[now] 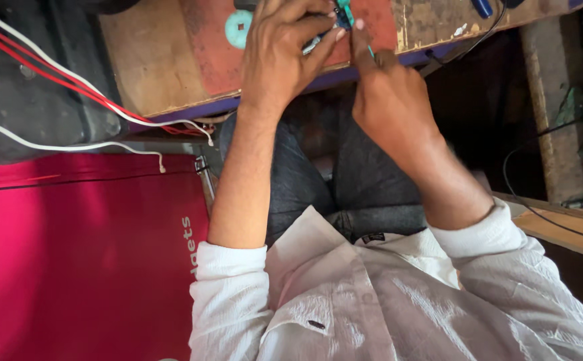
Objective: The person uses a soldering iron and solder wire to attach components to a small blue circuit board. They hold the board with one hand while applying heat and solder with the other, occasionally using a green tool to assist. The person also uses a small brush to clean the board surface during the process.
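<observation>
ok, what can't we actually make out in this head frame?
- Small teal part: head view, mostly covered by left hand and cut by the top edge.
- Right hand: fingertip grip blurred.
- Teal disc: partly behind the left hand.
- Blue object: cropped at the top.

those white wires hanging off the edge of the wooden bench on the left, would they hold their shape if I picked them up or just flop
Probably flop. The white wires droop in loose curves past the wooden bench edge, which suggests they are limp. They look thin, so likely light. Their free ends dangle, so they could snag or swing when pulled.
</observation>
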